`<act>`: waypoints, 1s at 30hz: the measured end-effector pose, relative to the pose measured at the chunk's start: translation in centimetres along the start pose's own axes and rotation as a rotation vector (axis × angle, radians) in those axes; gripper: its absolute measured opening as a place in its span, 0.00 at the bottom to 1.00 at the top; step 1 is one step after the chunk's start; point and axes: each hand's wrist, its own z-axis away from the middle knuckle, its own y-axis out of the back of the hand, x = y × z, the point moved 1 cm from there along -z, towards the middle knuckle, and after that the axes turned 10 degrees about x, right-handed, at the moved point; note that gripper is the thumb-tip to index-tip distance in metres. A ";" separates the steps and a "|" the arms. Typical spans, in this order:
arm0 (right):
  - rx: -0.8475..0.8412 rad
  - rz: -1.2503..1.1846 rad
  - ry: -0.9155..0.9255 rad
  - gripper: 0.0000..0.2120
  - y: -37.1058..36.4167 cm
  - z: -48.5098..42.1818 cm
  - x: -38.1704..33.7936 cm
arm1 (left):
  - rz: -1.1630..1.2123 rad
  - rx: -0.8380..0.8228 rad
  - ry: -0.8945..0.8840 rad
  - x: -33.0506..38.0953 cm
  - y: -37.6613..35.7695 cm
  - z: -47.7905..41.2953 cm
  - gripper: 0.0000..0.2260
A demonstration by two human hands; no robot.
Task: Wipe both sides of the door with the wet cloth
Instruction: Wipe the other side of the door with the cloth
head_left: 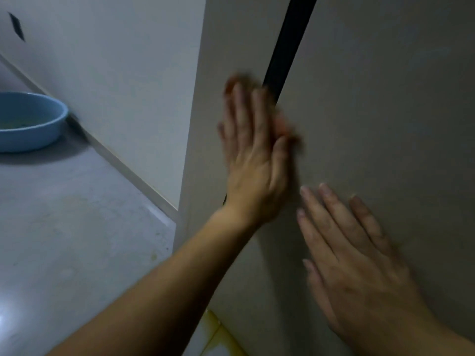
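Head view shows the wiping step under way on one face of the door (385, 98), which fills the right half of the frame. The left hand (254, 155), at centre, presses the wet cloth (289, 132) flat against the panel with straight fingers; only blurred orange-brown edges of the cloth show around the fingertips and the thumb side. The right hand (354, 253), lower right, lies open and flat on the door, holding nothing and seemingly bracing it.

The door looks smooth, matt and pale grey-beige, with a narrow black strip (288, 42) running down from the top centre to behind the left hand. The cloth appears soft and thin, though blur hides its weave.

Judging from this, one side is only partly done. The next move calls for steady pressure in overlapping strokes across the rest of the panel, then the other face.

A round blue basin (30, 140) sits on the grey floor (77, 227) at the left edge.
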 end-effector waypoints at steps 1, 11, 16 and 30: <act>0.007 0.009 -0.003 0.27 0.0 0.2 0.1 | -0.021 -0.003 -0.111 1.4 0.0 -2.4 0.29; -0.060 0.084 -0.014 0.34 -0.1 0.4 -0.4 | -0.129 -0.161 0.289 -7.9 2.4 13.4 0.31; -0.130 0.111 0.013 0.34 -0.5 -0.1 -0.9 | -0.055 -0.040 0.139 -5.2 0.4 7.2 0.29; -0.205 0.096 0.001 0.34 -1.4 -0.9 -2.2 | -0.022 0.046 0.445 -11.2 1.1 9.9 0.27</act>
